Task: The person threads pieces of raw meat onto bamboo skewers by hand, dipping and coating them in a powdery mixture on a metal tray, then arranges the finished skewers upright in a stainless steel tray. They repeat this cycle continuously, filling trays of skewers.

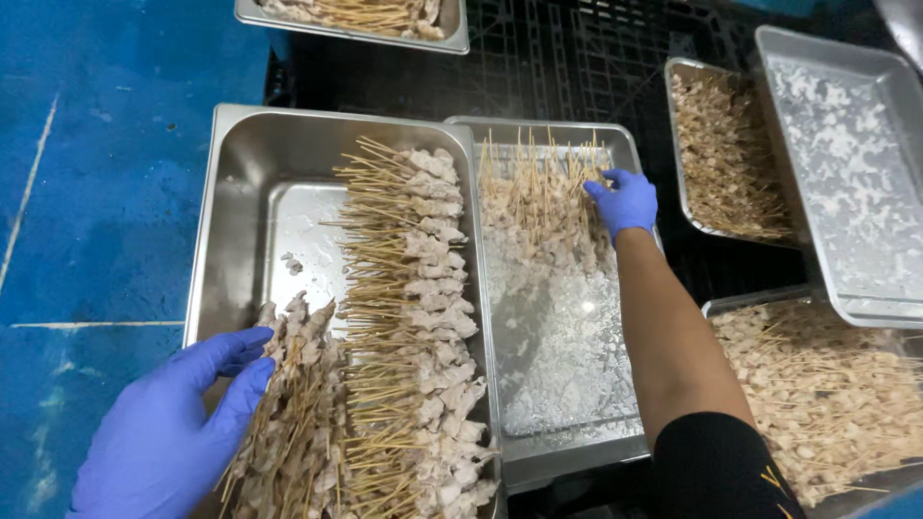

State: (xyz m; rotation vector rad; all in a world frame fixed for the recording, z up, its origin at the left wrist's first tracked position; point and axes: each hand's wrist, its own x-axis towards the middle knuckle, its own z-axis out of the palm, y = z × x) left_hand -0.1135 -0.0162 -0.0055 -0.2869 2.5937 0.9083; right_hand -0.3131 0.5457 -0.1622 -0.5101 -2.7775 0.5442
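Below me is a blue painted floor (115, 173) with pale scuff lines, and over it a black plastic pallet (577, 67) that carries a spread of steel trays.

From my head camera, my left hand (168, 423), in a blue glove, lies open with the fingers spread flat against the left side of a bundle of meat skewers (288, 413) at the near end of the big steel tray (240, 154). It presses on the bundle rather than closing round it. Just to the right in the same tray, a long stack of skewers (413, 308) runs from the far end to the near edge, sticks pointing left and pale meat pieces on the right.

My right hand (625, 202), also gloved in blue, reaches out to the far end of the middle tray (567, 442), its fingers pinched narrowly on the sticks of the skewers (538, 192) heaped there. The rest of that tray's floor shows frost-like white bits. My bare forearm and black sleeve (716, 466) cross its right rim.

Further right stand a tray of cubed meat skewers (731, 163), a shallow tray (846, 173) with white residue overlapping it, and a near tray heaped with skewers (827, 384). Another tray with skewers (385, 19) sits at the top edge.
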